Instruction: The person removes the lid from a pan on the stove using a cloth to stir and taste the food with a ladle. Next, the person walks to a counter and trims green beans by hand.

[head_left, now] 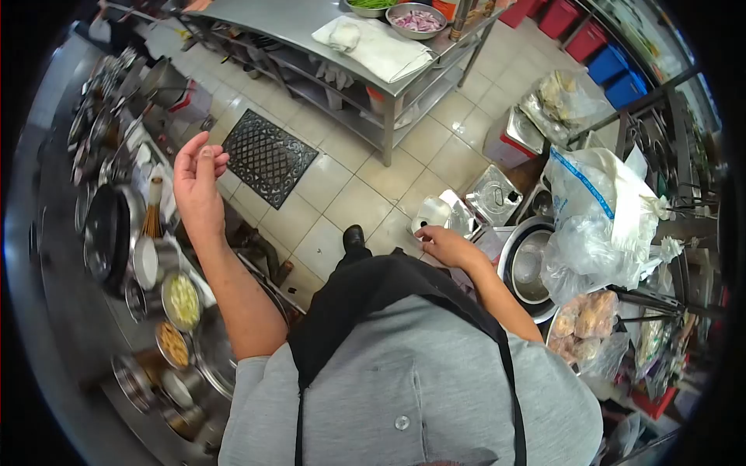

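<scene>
My left hand (200, 175) is raised on the left with its fingers loosely bent and apart, and nothing shows in it. Below it a wooden-handled bamboo brush (153, 206) stands among pans on the left counter. My right hand (451, 247) hangs low on the right, palm down, fingers slightly spread. Its fingertips overlap the lower edge of a white rounded thing (434, 210); I cannot tell whether they touch it. Just beyond are square metal tins (494, 194). A steel bowl (535, 268) is to the right of this hand.
A steel worktable (287, 27) stands ahead with a folded white cloth (371, 48) and a bowl of chopped onion (416, 21). A black mat (268, 158) lies on the tiles. Food pans (181, 301) line the left; plastic bags (590, 225) crowd the right.
</scene>
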### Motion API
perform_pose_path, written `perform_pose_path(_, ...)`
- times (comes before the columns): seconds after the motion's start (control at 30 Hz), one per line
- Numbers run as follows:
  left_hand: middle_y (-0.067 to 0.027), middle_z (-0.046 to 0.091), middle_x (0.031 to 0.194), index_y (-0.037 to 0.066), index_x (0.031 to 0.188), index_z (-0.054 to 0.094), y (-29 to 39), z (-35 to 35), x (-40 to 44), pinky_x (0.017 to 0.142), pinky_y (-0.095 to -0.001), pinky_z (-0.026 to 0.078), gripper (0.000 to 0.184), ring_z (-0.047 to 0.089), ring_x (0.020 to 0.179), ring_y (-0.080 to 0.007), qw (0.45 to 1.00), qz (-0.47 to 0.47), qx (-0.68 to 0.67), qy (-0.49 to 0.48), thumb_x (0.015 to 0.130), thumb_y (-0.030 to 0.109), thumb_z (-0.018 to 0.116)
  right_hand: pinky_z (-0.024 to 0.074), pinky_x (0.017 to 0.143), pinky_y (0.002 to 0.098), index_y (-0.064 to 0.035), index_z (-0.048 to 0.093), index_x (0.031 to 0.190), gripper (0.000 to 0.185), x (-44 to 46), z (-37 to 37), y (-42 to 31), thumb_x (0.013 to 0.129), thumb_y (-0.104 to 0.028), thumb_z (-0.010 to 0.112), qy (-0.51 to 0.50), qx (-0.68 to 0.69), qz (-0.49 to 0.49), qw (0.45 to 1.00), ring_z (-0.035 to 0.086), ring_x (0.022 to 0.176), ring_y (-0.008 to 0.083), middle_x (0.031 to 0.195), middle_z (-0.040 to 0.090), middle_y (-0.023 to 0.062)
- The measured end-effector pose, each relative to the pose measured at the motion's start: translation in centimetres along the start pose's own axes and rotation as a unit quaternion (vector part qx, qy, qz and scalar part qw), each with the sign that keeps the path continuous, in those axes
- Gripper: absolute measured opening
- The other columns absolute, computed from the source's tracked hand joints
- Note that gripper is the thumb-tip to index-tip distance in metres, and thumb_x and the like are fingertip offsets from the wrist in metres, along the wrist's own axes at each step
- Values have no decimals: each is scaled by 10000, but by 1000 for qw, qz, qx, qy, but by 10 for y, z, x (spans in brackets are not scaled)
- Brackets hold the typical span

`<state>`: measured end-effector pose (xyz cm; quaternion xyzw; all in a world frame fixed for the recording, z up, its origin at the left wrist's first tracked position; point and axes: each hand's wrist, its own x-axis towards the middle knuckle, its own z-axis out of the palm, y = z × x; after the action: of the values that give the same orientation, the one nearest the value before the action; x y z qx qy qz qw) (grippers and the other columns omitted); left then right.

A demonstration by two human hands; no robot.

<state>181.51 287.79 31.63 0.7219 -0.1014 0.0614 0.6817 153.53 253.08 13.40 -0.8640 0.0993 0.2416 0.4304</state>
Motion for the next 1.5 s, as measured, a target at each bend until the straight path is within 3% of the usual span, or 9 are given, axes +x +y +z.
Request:
perform_pose_path(0.47,-126,713,1166,-20,1376,620,-23,152,124,944,-337,559,342,704,1020,-191,929,-76,-12,-362,1088,165,612,570,957,431,-35,672,1373,469,97,-137,78,981,-290,700,144,140,213,956,747,1074,322,1239,763,191)
perform_pose_path(0.63,-182,710,1169,-52,1397,577,-1,236,157,970,-408,568,360,715,1035,-263,909,-41,-101,-401,1094,141,572,619,710,437,-79,688,1343,414,119,-223,160,983,-284,688,188,204,294,914,751,925,258,1119,769,125)
perform_pose_path(0.9,-202,688,1236,-16,1409,566,13,465,257,983,-428,574,412,699,1060,-299,914,109,-265,-288,1133,287,529,618,686,511,-88,700,1248,300,245,-275,493,987,-223,640,348,308,303,832,734,859,287,1192,707,108)
perform_pose_path(0.93,-175,684,1231,2,1411,578,20,491,271,984,-431,562,414,675,1087,-282,923,91,-267,-261,1125,298,536,617,687,551,-67,725,1222,277,237,-295,475,982,-172,636,342,505,385,693,730,851,341,1122,719,140)
perform_pose_path(1.03,-143,667,1154,2,1426,584,54,570,299,975,-395,509,436,638,1026,-247,931,-35,-354,-76,1111,300,551,626,682,543,-53,688,1303,346,209,-347,478,975,-156,647,135,396,380,825,732,853,283,1033,712,128)
perform_pose_path(1.27,-92,524,825,-28,1314,580,88,647,326,582,-298,434,473,470,646,-153,862,-54,-330,-380,1114,400,577,645,637,576,-48,709,1299,352,223,-457,547,997,-210,631,115,345,389,846,750,790,294,1015,745,150)
perform_pose_path(1.37,-99,523,733,-33,1307,553,81,636,331,534,-302,469,466,469,545,-156,849,-83,-340,-396,1113,390,587,640,658,612,-4,689,1316,507,240,-504,555,1045,-426,615,11,418,501,757,756,820,345,1060,746,201)
perform_pose_path(1.4,-108,532,710,-36,1309,545,78,634,332,521,-304,478,466,467,509,-161,846,-85,-346,-397,1114,385,587,570,699,699,-36,554,1487,758,264,-505,582,1009,-623,606,-116,459,544,693,738,936,519,1219,716,289)
perform_pose_path(1.5,-192,660,753,13,1334,532,64,621,356,535,-371,527,478,592,574,-242,792,-87,-335,-503,1107,429,591,589,762,671,9,580,1440,821,298,-583,531,993,-679,600,-107,489,541,676,737,1002,482,1205,722,268)
